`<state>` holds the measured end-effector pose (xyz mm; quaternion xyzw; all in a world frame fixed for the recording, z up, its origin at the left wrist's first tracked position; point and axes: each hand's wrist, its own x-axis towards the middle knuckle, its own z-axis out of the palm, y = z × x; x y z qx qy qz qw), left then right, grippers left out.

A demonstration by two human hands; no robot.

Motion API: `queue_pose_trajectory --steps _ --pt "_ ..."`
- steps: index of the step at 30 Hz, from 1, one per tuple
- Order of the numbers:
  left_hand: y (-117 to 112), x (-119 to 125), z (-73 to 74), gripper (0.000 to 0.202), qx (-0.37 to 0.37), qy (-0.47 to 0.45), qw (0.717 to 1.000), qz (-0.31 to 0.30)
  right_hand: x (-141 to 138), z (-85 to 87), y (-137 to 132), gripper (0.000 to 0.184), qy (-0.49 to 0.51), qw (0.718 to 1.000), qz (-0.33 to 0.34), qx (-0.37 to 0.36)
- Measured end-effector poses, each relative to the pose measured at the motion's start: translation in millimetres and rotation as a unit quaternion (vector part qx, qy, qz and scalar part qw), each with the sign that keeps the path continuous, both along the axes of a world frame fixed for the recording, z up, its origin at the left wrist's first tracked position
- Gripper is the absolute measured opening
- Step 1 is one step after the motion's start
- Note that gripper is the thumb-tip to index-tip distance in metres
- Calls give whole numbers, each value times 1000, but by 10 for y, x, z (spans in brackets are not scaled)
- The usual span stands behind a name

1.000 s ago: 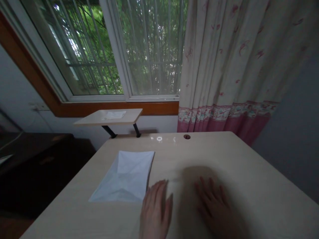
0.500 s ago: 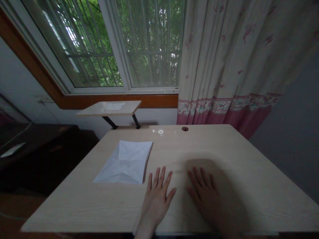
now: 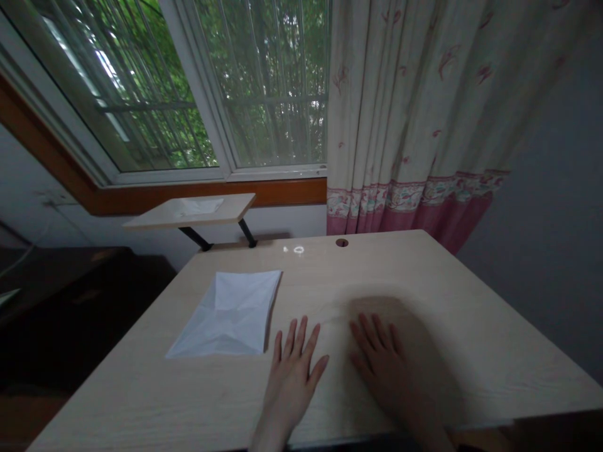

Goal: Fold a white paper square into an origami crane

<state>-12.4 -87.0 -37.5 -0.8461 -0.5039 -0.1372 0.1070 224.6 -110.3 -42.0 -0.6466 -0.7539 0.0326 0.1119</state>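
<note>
Head view: the left hand and right hand lie palm-down on a pale wood-grain worktop, their fingers spread wide and holding nothing, the right hand dulled by shadow. Just beside the left hand, a sheet of creased white paper lies flat on the worktop, its fold lines forming crisp facets. Farther off are a round grommet hole, a small laminate shelf on black brackets, and a pink-hemmed floral curtain. Against the frame a second earlier, the paper hasn't shifted — the hands, blurred then, now show sharp.
</note>
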Motion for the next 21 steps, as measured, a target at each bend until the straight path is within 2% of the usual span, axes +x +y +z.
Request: queue_pose_trajectory --steps 12,21 --pt "-15 6 -6 61 31 4 1000 2 38 -114 -12 58 -2 999 0 43" --pt "-33 20 1 61 37 13 999 8 43 -120 -12 58 -12 1000 1 24"
